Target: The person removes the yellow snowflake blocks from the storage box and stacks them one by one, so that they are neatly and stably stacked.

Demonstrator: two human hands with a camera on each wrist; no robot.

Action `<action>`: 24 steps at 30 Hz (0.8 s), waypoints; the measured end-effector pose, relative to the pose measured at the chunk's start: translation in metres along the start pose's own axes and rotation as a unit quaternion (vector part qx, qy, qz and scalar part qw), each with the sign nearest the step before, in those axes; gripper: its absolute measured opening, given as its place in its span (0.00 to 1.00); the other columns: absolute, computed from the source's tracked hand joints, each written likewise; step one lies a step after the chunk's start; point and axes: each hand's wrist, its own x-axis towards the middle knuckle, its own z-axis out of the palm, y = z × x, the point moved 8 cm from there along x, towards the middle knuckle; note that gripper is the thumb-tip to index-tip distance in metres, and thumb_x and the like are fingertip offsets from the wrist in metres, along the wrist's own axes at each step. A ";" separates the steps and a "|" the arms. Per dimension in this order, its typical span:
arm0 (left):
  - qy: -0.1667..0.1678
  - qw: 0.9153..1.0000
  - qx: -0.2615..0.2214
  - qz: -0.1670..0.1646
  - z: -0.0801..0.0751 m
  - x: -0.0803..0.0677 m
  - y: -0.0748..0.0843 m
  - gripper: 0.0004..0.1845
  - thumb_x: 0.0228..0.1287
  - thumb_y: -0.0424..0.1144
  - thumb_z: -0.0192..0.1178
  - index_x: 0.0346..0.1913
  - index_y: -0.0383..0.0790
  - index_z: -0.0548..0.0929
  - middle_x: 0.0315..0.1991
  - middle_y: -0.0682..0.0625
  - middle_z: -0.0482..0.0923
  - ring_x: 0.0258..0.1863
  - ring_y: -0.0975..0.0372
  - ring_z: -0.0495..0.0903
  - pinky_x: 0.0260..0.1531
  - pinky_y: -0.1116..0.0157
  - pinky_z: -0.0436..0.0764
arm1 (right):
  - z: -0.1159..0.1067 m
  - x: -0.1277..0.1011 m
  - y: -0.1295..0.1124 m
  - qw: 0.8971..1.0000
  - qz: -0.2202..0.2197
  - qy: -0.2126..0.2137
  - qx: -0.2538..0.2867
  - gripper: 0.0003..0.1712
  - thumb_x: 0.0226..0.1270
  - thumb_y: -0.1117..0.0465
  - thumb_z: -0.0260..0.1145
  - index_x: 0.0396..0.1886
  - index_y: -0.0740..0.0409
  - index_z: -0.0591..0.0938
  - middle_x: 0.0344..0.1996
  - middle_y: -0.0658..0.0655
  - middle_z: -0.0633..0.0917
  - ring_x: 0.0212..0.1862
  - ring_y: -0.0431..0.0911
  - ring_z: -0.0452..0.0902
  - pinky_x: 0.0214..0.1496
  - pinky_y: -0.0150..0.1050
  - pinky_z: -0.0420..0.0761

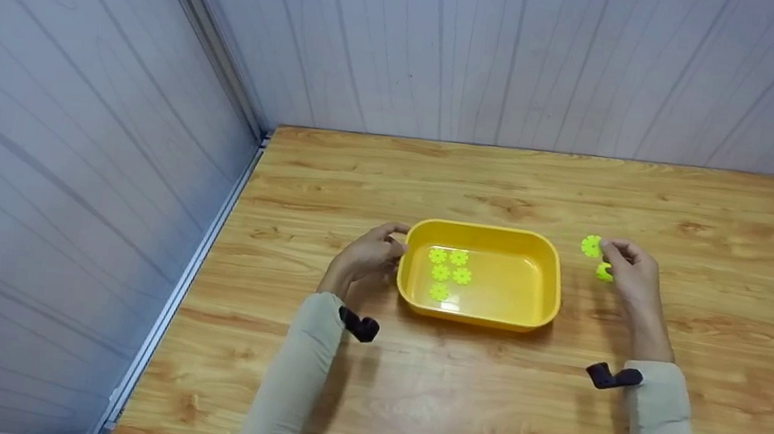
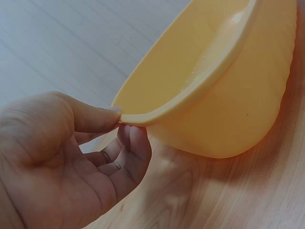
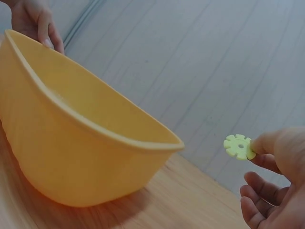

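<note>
A yellow plastic tub (image 1: 502, 290) stands on the table. My left hand (image 1: 365, 254) pinches its left rim, thumb on top and fingertips under the edge, as the left wrist view shows. Inside, on the left part of the floor, lie several yellow-green notched discs (image 1: 440, 273). To the right of the tub, my right hand (image 1: 637, 281) pinches one notched disc (image 3: 237, 146) between thumb and index finger; this disc has a small centre hole. Its other fingers curl loosely below. Another yellow-green piece (image 1: 604, 272) shows beside that hand, partly hidden by it.
The wooden table (image 1: 451, 408) extends around the tub on all sides. Pale panelled walls rise at the back (image 1: 471, 47) and at the left (image 1: 39, 160). A metal strip (image 1: 188, 261) runs along the table's left edge.
</note>
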 end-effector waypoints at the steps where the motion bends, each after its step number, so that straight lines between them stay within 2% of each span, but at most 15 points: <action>1: 0.001 1.000 0.000 -0.001 0.000 0.000 0.000 0.22 0.66 0.30 0.48 0.62 0.44 0.67 0.39 0.43 0.69 0.30 0.57 0.71 0.37 0.53 0.72 | -0.002 0.000 0.002 1.000 0.003 0.001 0.009 0.15 0.63 0.53 0.62 0.41 0.61 0.78 0.33 0.49 0.74 0.40 0.40 0.69 0.36 0.26 0.73; 6: -0.006 1.000 -0.007 -0.001 0.001 0.000 0.000 0.22 0.66 0.31 0.47 0.62 0.44 0.66 0.45 0.39 0.69 0.30 0.56 0.71 0.36 0.54 0.71 | -0.012 0.001 0.010 1.000 0.021 0.004 0.015 0.16 0.61 0.52 0.63 0.41 0.59 0.78 0.33 0.48 0.74 0.39 0.40 0.68 0.36 0.28 0.74; 11: -0.011 1.000 -0.008 0.006 0.001 0.000 0.001 0.21 0.67 0.31 0.47 0.62 0.44 0.66 0.46 0.37 0.69 0.30 0.55 0.71 0.34 0.55 0.71 | -0.021 0.001 0.016 0.999 0.032 0.005 -0.024 0.21 0.61 0.47 0.62 0.45 0.58 0.77 0.37 0.47 0.74 0.43 0.42 0.68 0.40 0.30 0.73; 19: -0.009 1.000 -0.003 0.010 0.000 0.000 0.002 0.21 0.66 0.30 0.47 0.62 0.43 0.66 0.41 0.40 0.70 0.30 0.56 0.71 0.36 0.54 0.72 | -0.035 0.003 0.026 0.994 0.031 0.027 -0.106 0.24 0.63 0.45 0.58 0.47 0.59 0.77 0.37 0.43 0.75 0.45 0.40 0.69 0.47 0.34 0.70; 24: -0.011 1.000 -0.005 0.008 0.001 -0.001 0.002 0.22 0.66 0.29 0.46 0.62 0.43 0.66 0.37 0.43 0.69 0.30 0.55 0.70 0.34 0.54 0.71 | -0.042 0.004 0.032 0.988 0.037 0.034 -0.144 0.24 0.64 0.43 0.57 0.46 0.59 0.77 0.37 0.43 0.74 0.43 0.39 0.68 0.44 0.32 0.70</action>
